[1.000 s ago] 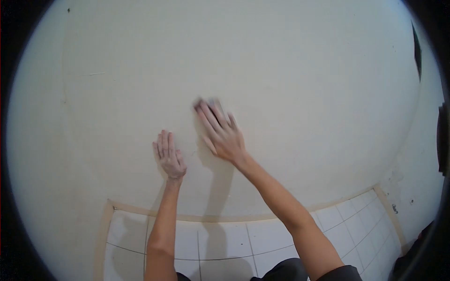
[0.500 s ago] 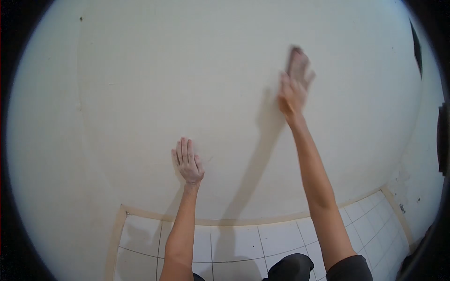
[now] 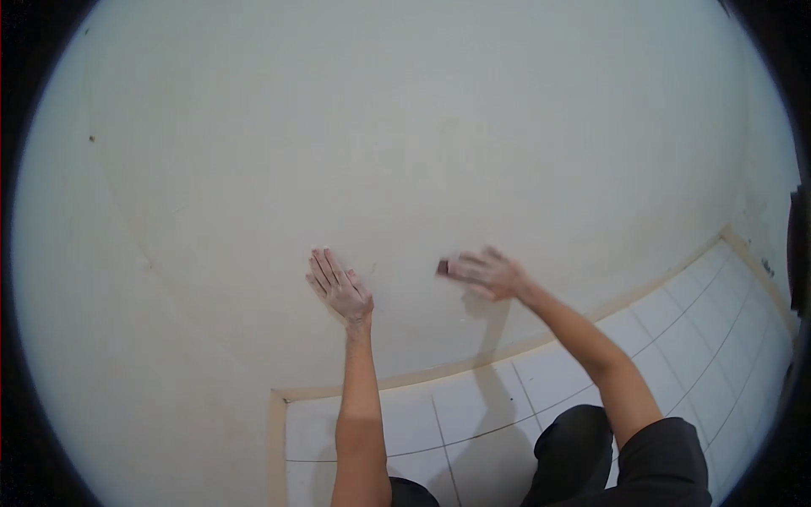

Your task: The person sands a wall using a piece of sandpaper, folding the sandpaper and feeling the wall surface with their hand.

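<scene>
My left hand lies flat against the pale wall, fingers stretched up and slightly left, with whitish dust on the skin. To its right, my right hand presses a small dark brown piece of sandpaper to the same wall. The sandpaper's end sticks out past the fingertips on the left; the rest is hidden under the fingers. Motion blurs the right hand a little. Faint marks show on the wall between the hands.
A beige border strip runs where the wall meets the white tiled floor. My dark-clothed knee is below the right arm. A side wall with chipped spots and a dark object stand at the far right.
My right hand has swept down and left with the sandpaper, from high on the wall to near my left hand's height. The left hand stays on the wall. The view has turned slightly.
</scene>
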Available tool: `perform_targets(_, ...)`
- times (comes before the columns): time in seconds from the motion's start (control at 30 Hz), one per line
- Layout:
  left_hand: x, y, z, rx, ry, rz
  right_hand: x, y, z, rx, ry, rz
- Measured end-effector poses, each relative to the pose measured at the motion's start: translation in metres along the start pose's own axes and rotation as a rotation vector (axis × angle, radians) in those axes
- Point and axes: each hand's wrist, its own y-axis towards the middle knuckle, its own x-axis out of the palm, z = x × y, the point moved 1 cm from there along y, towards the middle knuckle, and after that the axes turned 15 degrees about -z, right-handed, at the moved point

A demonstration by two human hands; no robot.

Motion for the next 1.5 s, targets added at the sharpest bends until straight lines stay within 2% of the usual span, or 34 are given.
perform_targets(0.03, 0.0, 0.001, 0.001, 0.004, -0.001, 0.001, -0.033, 0.005, 0.021, 0.082, 0.118, -0.045)
perform_targets(0.07, -0.001, 0.001, 0.003, 0.007, -0.002, 0.003, -0.068, 0.022, 0.04, 0.252, 0.153, 0.14)
perform_targets(0.1, -0.002, 0.001, 0.005, 0.009, -0.002, 0.004, -0.124, 0.048, 0.048, 0.429, -0.01, 0.469)
perform_targets(0.13, -0.003, 0.0, 0.006, 0.02, -0.008, 0.01, -0.174, 0.073, 0.062, 0.516, -0.026, 0.668)
perform_targets(0.17, -0.004, 0.001, 0.007, 0.029, -0.014, 0.019, -0.223, 0.101, 0.071, 0.515, -0.039, 0.831)
perform_targets(0.27, -0.008, 0.004, 0.013, 0.04, -0.008, 0.05, -0.309, 0.174, 0.068, 0.376, 0.094, 1.03)
perform_targets(0.33, -0.01, 0.002, 0.013, 0.037, 0.0, 0.056, -0.31, 0.202, 0.037, 0.151, 0.116, 0.929)
perform_targets(0.43, -0.01, 0.001, 0.009, 0.042, -0.008, 0.048, -0.239, 0.192, -0.019, -0.104, -0.067, 0.615)
perform_targets(0.47, -0.01, 0.001, 0.008, 0.043, -0.015, 0.049, -0.203, 0.177, -0.031, -0.204, -0.076, 0.538)
perform_targets(0.53, -0.016, -0.001, 0.012, 0.041, -0.018, 0.043, -0.137, 0.113, -0.047, -0.227, -0.441, 0.297)
perform_targets(0.57, -0.017, 0.001, 0.013, 0.04, -0.015, 0.037, -0.098, 0.081, -0.045, -0.302, -0.463, 0.219)
perform_targets(0.6, -0.02, 0.002, 0.013, 0.038, -0.012, 0.034, -0.082, 0.041, -0.038, -0.357, -0.455, 0.04)
perform_targets(0.63, -0.024, 0.001, 0.012, 0.035, 0.0, 0.009, -0.056, 0.007, -0.02, -0.397, -0.046, -0.027)
perform_targets(0.7, -0.018, 0.002, 0.01, 0.012, 0.012, -0.019, -0.035, -0.047, 0.03, -0.204, -0.149, -0.115)
perform_targets(0.73, -0.016, 0.002, 0.01, 0.015, 0.012, -0.009, -0.085, -0.056, 0.049, 0.035, 0.072, -0.346)
perform_targets(0.8, -0.016, 0.003, 0.014, 0.024, 0.011, 0.02, -0.101, -0.043, 0.121, 0.521, -0.329, 0.351)
perform_targets(0.83, -0.015, 0.004, 0.015, 0.019, 0.007, 0.027, -0.162, -0.024, 0.141, 0.748, -0.232, 0.422)
perform_targets(0.87, -0.011, 0.009, 0.016, 0.02, 0.002, 0.043, -0.214, 0.004, 0.164, 0.642, -0.121, 0.822)
perform_targets(0.93, -0.01, 0.009, 0.015, 0.024, 0.008, 0.04, -0.283, 0.063, 0.185, 0.555, -0.112, 0.961)
perform_targets(1.0, -0.016, 0.011, 0.02, 0.029, 0.019, 0.044, -0.337, 0.118, 0.169, 0.456, -0.024, 0.848)
perform_targets(1.03, -0.015, 0.011, 0.02, 0.034, 0.012, 0.045, -0.34, 0.148, 0.145, 0.259, -0.008, 0.878)
perform_targets(1.07, -0.014, 0.011, 0.02, 0.038, 0.006, 0.049, -0.335, 0.168, 0.12, 0.057, 0.006, 0.905)
perform_targets(1.13, -0.015, 0.01, 0.019, 0.04, 0.006, 0.049, -0.307, 0.166, 0.057, -0.13, 0.056, 0.74)
perform_targets(1.2, -0.016, 0.01, 0.019, 0.034, 0.01, 0.044, -0.242, 0.143, 0.012, -0.242, 0.139, 0.596)
perform_targets(1.23, -0.018, 0.012, 0.02, 0.036, 0.008, 0.049, -0.199, 0.125, -0.002, -0.281, 0.066, 0.52)
perform_targets(1.27, -0.017, 0.012, 0.02, 0.035, 0.005, 0.052, -0.161, 0.094, -0.02, -0.239, -0.136, 0.286)
perform_targets(1.33, -0.017, 0.01, 0.02, 0.031, 0.004, 0.052, -0.072, 0.03, -0.038, -0.322, -0.034, -0.067)
perform_targets(1.4, -0.016, 0.011, 0.02, 0.026, 0.013, 0.053, -0.008, -0.03, -0.045, -0.159, -0.241, -0.019)
perform_targets(1.47, -0.012, 0.01, 0.017, 0.03, 0.002, 0.059, 0.026, -0.061, -0.035, 0.1, -0.037, -0.109)
perform_targets(1.5, -0.012, 0.01, 0.015, 0.031, -0.002, 0.064, 0.026, -0.057, -0.021, 0.281, -0.039, 0.076)
